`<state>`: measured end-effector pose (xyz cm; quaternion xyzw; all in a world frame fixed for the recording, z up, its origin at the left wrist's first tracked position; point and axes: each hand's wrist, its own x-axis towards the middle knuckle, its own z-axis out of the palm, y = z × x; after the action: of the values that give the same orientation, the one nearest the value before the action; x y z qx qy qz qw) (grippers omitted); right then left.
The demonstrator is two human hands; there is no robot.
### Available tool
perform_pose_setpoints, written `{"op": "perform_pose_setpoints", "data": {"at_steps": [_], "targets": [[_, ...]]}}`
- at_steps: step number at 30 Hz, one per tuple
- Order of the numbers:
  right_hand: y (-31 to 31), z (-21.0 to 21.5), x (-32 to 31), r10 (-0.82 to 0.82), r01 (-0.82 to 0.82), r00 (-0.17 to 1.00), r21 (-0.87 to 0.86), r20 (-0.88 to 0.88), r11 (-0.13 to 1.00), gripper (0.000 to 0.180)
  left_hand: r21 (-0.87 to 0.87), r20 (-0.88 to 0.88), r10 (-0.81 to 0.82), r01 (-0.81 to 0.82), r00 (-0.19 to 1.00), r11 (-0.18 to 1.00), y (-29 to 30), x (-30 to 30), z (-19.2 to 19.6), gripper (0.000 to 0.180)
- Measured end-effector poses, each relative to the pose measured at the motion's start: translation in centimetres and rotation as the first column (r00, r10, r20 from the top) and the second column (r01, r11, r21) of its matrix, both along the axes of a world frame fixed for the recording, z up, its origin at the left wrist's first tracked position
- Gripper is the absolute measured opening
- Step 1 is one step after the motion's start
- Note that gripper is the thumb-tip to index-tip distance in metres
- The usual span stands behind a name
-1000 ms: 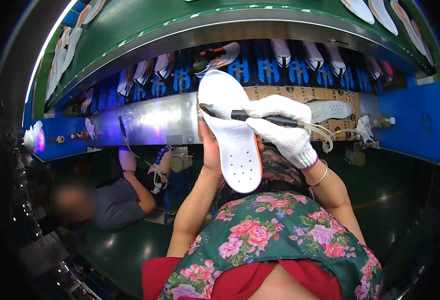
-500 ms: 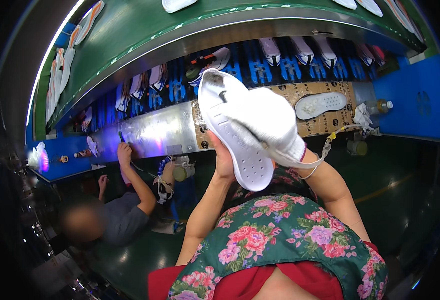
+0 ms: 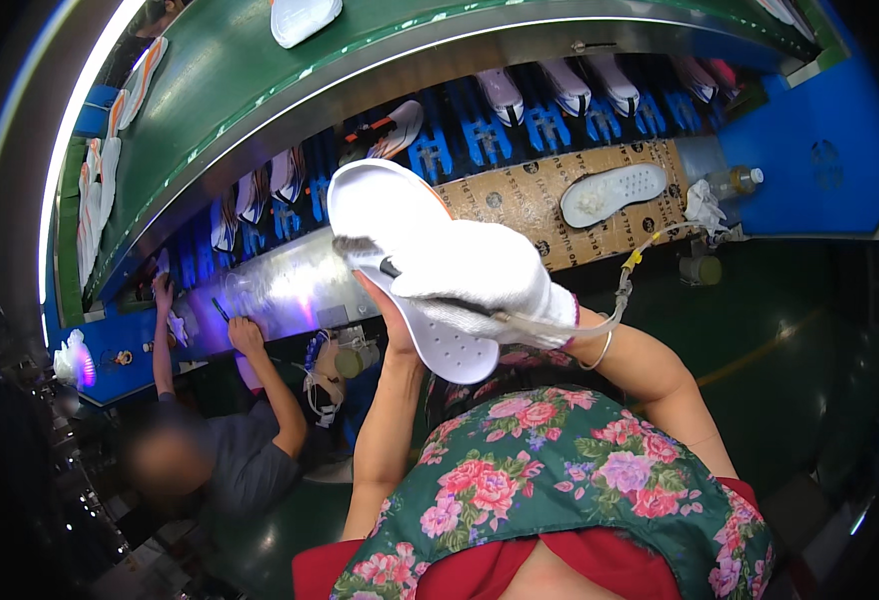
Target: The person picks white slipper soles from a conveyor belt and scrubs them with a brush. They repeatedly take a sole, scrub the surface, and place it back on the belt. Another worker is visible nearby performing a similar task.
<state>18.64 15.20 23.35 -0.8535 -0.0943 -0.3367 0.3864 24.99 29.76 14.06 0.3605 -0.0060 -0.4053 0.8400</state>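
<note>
A white shoe sole [image 3: 385, 198] with an orange edge and small holes toward its near end is tilted up in front of me. My left hand [image 3: 396, 325] grips it from underneath at its left edge, fingers mostly hidden behind it. In a white knit glove, my right hand [image 3: 485, 265] is closed round a brush [image 3: 357, 245] whose dark bristles lie against the sole near its left edge. The brush handle is hidden in the glove. A clear tube [image 3: 621, 292] comes out of the gloved hand and runs off to the right.
Another sole [image 3: 612, 195] lies on brown cardboard [image 3: 520, 215] on the bench. Beyond it, shoe uppers [image 3: 500, 95] line a blue rack [image 3: 488, 140] under a green shelf [image 3: 260, 75]. At left a co-worker [image 3: 225, 445] reaches over the metal bench [image 3: 280, 285]. A bottle [image 3: 738, 182] stands at right.
My hands and the sole have shifted left in view. The brush has moved nearer along the sole, from its far end toward the middle. The co-worker's other arm now reaches forward to the rack.
</note>
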Motion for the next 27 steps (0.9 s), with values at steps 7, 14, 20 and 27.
{"op": "perform_pose_setpoints", "data": {"at_steps": [7,14,20,27], "targets": [[-0.3,0.6,0.1,-0.046,0.046,0.999,-0.007,-0.023,0.999,0.022,-0.052,0.05,-0.004,0.006,0.999,0.999,0.2,1.4,-0.6,0.092],[0.7,1.0,-0.4,0.128,-0.087,0.975,0.214,-0.183,0.973,0.023,-0.191,-0.081,-0.056,0.04,0.995,0.981,1.4,3.0,-3.4,0.098],[2.5,-2.1,-0.6,0.038,-0.047,0.996,-0.116,-0.075,0.992,0.027,-0.419,-0.177,-0.141,0.055,0.974,0.906,0.5,5.0,-2.4,0.113],[2.4,-1.3,-0.3,0.085,-0.092,0.991,-0.07,-0.1,0.993,0.027,-0.655,-0.1,-0.387,0.232,0.917,0.719,0.9,6.2,-2.1,0.125]]}}
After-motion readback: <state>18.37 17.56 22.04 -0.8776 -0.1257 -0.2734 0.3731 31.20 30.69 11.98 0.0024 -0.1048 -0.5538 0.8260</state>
